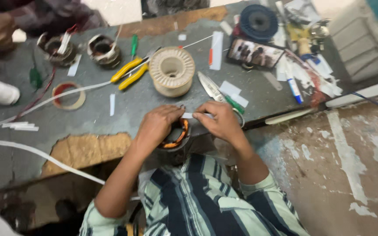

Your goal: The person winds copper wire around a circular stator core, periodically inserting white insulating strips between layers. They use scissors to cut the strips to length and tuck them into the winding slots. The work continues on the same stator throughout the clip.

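The white paper strip (192, 115) lies with its long axis left to right, at the near table edge (110, 131), just above the round copper-wound stator (176, 134); my left hand (157, 124) pinches its left end, my right hand (221, 121) its right end, both clamped on it; the cream wire spool (172, 71) stands farther off.

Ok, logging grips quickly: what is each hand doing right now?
Left hand: closed, pinching one end of the white strip over the motor stator.
Right hand: closed, pinching the strip's other end.
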